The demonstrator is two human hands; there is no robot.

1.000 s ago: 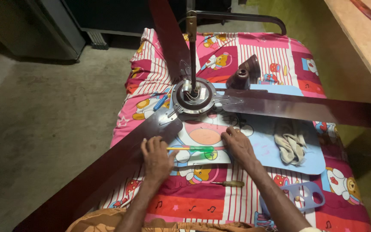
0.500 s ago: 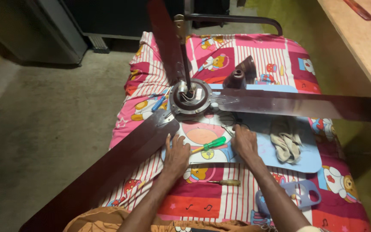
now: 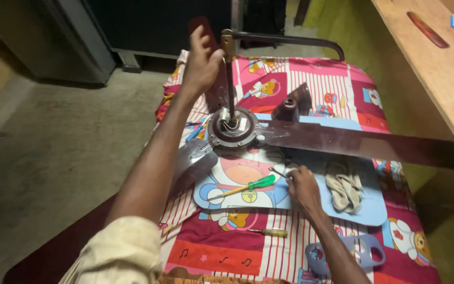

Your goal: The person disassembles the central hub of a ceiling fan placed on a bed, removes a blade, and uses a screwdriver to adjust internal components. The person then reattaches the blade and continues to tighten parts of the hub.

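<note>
A ceiling fan (image 3: 235, 129) lies across the bed (image 3: 342, 84), near its head edge. The left hand (image 3: 202, 62) steadies its upright rod (image 3: 229, 73), fingers curled around it. The right hand (image 3: 303, 186), beside the green screwdriver (image 3: 248, 185), pinches something small.

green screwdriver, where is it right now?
Head view, centre: the green screwdriver lies on the blue mat, just left of the right hand and below the fan motor.

We worked in a home room. A cartoon-print bedsheet (image 3: 311, 89) covered the cot, beside a concrete floor (image 3: 64, 158) and wooden table (image 3: 437, 68).
</note>
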